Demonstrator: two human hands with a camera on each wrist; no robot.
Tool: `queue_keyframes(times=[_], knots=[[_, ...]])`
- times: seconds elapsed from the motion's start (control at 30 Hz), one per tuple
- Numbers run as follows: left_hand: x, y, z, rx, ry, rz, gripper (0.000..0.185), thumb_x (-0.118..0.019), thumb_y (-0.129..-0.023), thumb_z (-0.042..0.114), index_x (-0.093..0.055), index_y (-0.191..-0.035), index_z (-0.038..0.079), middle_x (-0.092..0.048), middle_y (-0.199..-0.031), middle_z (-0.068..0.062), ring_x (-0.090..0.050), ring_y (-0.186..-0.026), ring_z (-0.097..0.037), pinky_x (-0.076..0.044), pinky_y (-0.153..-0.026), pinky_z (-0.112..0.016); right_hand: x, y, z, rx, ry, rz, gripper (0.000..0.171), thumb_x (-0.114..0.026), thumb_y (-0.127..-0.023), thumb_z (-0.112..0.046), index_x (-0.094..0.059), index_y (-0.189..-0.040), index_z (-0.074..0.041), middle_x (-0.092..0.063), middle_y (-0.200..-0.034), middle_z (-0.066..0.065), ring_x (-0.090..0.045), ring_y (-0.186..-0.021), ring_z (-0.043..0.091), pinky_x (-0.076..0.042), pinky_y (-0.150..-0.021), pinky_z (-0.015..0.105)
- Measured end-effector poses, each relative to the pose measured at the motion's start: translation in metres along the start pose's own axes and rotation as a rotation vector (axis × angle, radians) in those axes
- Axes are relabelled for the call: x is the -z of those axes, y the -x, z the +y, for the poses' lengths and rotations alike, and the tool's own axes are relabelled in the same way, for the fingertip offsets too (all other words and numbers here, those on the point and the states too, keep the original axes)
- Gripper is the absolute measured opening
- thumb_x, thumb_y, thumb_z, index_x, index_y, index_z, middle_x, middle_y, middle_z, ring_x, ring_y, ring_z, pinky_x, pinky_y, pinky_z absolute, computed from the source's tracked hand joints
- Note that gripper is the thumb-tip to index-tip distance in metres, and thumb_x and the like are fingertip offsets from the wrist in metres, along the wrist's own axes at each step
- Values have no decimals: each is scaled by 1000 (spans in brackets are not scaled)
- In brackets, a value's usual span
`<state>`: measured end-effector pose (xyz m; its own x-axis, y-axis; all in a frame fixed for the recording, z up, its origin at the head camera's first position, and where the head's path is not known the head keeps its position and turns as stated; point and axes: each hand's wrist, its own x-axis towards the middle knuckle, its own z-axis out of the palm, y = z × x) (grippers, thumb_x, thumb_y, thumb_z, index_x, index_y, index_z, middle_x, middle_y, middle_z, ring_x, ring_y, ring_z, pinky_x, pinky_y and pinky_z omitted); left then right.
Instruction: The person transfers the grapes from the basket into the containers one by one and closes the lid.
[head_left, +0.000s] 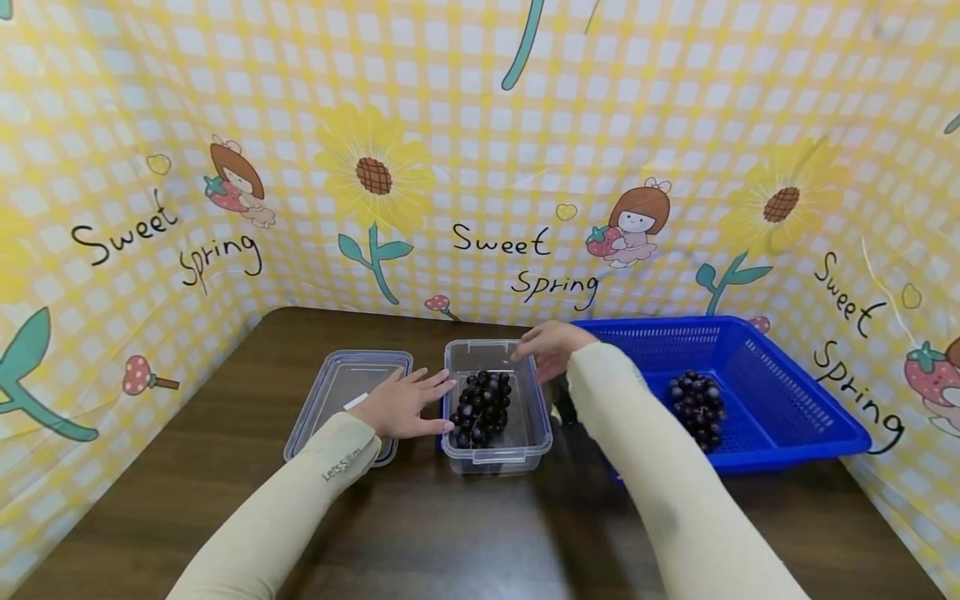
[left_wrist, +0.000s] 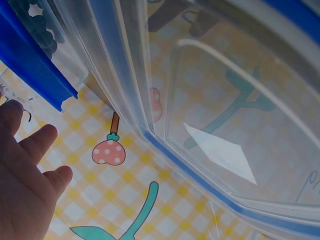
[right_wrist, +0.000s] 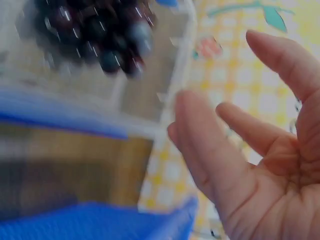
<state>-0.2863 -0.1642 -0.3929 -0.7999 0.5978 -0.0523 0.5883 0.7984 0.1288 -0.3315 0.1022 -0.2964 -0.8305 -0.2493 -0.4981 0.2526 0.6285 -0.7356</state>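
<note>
Clear plastic forms the container (head_left: 497, 454) at the middle of the dark wooden table (head_left: 465, 533), and a bunch of dark grapes (head_left: 482, 408) lies inside it, between the two hands. The left hand (head_left: 401, 404) lies flat with fingers straight, its fingertips at the container's left wall, holding nothing; beneath it is the clear lid (head_left: 341, 387) with its blue seal. The right hand (head_left: 549, 346) hovers at the container's far right corner, fingers loose and spread, grasping nothing, the grapes just below and left of it. A second grape bunch (head_left: 697, 408) rests in the blue basket (head_left: 810, 417) to the right.
</note>
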Motion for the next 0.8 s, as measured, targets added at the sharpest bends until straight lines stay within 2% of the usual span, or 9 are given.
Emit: queue_keyframes(times=[0.13,0.23,0.33,0.53,0.63,0.73,0.8], knots=[[0,-1,2,-2,5,4,75,-47,-92,60,-33,-150,14,-28,-155,-9,-28,-138,-43,-14,-108,-65,35,16,16,6,74,-22,66,-60,-94,-22,-28,-148,-1,-43,-135,34,-51,-117,39,-53,-83,37],[-2,-4,5,-14,13,-7,76,-46,-92,62,-32,-151,14,-27,-155,-8,-27,-138,-43,-13,-108,-65,66,32,40,-16,141,-54,70,-55,-96,-31,-24,-150,0,-43,-136,33,-54,-113,36,-52,-81,37],[-7,-4,6,-12,16,-12,77,-45,-92,62,-33,-151,15,-27,-155,-7,-26,-139,-41,-13,-109,-65,95,46,65,-47,185,-80,74,-52,-97,-38,-21,-149,3,-42,-138,34,-57,-108,30,-50,-86,39],[-15,0,5,1,10,-14,77,-46,-91,64,-35,-150,16,-29,-155,-7,-27,-139,-41,-14,-109,-64,135,68,106,-113,284,-22,85,-50,-95,-46,-16,-146,13,-49,-131,35,-63,-87,17,-49,-85,38],[-17,2,4,2,9,-19,78,-45,-90,65,-35,-150,16,-29,-155,-7,-27,-138,-41,-14,-108,-64,148,76,124,-120,300,-1,85,-49,-96,-44,-14,-145,15,-45,-132,38,-65,-86,21,-51,-82,39],[-18,3,3,1,19,-13,77,-45,-91,64,-36,-149,15,-30,-154,-8,-28,-138,-42,-15,-108,-65,157,81,140,-91,287,-7,82,-47,-98,-39,-9,-144,17,-36,-136,42,-64,-99,35,-51,-85,44],[-19,3,3,7,13,-14,77,-45,-91,64,-35,-150,16,-29,-155,-7,-27,-138,-41,-14,-108,-65,164,75,158,-78,251,8,85,-50,-96,-40,-9,-144,18,-35,-136,43,-62,-104,39,-51,-87,46]])
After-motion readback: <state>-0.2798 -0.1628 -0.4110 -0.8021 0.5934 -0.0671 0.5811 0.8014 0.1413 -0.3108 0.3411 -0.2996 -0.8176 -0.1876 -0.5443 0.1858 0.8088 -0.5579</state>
